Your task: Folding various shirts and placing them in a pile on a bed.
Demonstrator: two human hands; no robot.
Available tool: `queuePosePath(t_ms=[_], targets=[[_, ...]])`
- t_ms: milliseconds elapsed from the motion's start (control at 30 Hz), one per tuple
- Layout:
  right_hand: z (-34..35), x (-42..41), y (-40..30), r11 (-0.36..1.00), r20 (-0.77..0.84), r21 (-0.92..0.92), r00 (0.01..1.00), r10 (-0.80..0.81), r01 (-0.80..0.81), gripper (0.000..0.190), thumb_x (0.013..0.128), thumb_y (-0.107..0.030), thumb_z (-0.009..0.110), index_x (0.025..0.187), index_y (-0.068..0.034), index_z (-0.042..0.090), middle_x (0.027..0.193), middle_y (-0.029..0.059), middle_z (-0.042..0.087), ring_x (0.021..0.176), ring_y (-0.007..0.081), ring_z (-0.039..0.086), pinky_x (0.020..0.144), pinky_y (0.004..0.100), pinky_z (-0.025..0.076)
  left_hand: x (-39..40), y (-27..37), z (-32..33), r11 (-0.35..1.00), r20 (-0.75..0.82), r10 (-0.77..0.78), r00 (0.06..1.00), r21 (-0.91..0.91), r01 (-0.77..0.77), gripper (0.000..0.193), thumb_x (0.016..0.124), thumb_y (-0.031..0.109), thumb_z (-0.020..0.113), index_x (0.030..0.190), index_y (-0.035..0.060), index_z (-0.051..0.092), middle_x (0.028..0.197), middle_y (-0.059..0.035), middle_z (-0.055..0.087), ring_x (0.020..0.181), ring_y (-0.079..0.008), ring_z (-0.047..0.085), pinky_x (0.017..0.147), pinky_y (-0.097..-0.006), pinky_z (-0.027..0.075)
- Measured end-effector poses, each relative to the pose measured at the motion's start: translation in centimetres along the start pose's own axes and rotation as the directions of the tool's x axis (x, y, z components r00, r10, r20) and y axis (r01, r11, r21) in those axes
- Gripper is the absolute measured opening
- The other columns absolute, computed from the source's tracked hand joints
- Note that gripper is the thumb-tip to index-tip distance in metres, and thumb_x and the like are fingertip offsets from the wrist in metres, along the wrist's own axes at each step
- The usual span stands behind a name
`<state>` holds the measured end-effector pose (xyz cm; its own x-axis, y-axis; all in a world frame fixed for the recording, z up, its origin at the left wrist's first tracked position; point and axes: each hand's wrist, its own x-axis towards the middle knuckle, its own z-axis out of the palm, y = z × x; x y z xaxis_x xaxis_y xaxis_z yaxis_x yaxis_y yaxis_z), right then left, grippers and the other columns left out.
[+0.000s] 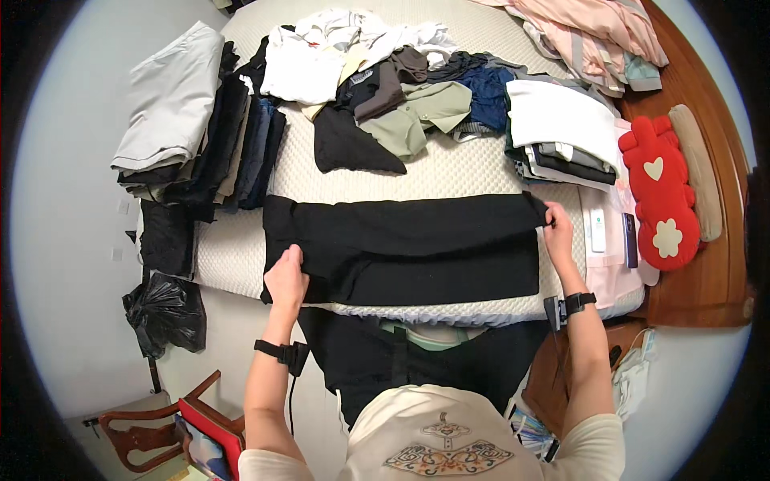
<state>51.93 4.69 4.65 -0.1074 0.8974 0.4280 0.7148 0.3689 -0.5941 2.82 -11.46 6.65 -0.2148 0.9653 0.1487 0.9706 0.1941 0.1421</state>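
Note:
A pair of black trousers (403, 246), or a similar long black garment, lies folded lengthwise across the near side of the mattress. My right hand (558, 231) pinches its far right corner, which is drawn slightly out from the rest. Near the left end, my left hand (287, 278) is closed on the cloth, with its fingertips mostly hidden. A crease runs along the middle of the garment towards my right hand. Both wrists wear black straps with small devices.
Folded trousers (240, 150) are piled high at the left. A loose heap of clothes, including a green shirt (415, 114), lies at the back. Folded tops (562, 129) stand at the right, beside a red cushion (662, 198) and a phone (629, 240). A black plastic bag (168, 312) hangs low left.

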Motion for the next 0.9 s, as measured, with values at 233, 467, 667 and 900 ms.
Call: queuePosePath(t_ms=[233,467,667,900], targets=[[-1.3,-5.1,1.8,0.972,0.384,-0.223,0.923,0.022,0.069,0.018,0.063,0.003,0.058,0.075,-0.005,0.048,0.081,0.0140,0.053,0.088,0.0314,0.055,0.074,0.0337,0.043,-3.4,-0.5,1.1,0.998,0.282,0.066,0.957,0.004,-0.070,0.031,0.061,0.000,0.060,0.084,0.0106,0.044,0.077,-0.0082,0.051,0.075,-0.0285,0.058,0.056,-0.0394,0.045],[-0.9,-4.5,1.3,0.843,0.344,-0.250,0.770,0.537,-0.477,0.035,0.079,-0.032,0.064,0.099,-0.005,0.055,0.095,0.0134,0.060,0.084,0.0258,0.060,0.073,0.0343,0.047,1.1,-4.6,2.2,0.920,0.029,-0.101,0.995,-0.378,0.104,0.027,0.072,0.003,0.056,0.099,0.0018,0.051,0.093,-0.0154,0.053,0.087,-0.0314,0.054,0.078,-0.0371,0.044],[5.9,-1.0,5.8,0.831,0.190,-0.225,0.814,0.550,-0.509,0.066,0.073,-0.042,0.069,0.111,0.008,0.050,0.092,0.0211,0.060,0.088,0.0311,0.060,0.079,0.0351,0.047,7.6,-14.3,10.5,0.618,0.064,-0.620,0.782,-0.574,0.538,0.059,0.080,0.030,0.066,0.120,-0.0066,0.042,0.114,-0.0152,0.054,0.101,-0.0247,0.053,0.087,-0.0328,0.041],[3.9,-0.1,6.8,0.762,0.309,-0.328,0.699,0.645,-0.558,0.068,0.063,-0.052,0.073,0.096,0.005,0.055,0.088,0.0216,0.063,0.076,0.0252,0.062,0.068,0.0328,0.048,10.5,-12.0,9.3,0.333,0.436,-0.566,0.700,-0.656,0.678,0.056,0.077,0.040,0.068,0.109,-0.0055,0.057,0.100,-0.0134,0.062,0.091,-0.0200,0.058,0.082,-0.0304,0.044]])
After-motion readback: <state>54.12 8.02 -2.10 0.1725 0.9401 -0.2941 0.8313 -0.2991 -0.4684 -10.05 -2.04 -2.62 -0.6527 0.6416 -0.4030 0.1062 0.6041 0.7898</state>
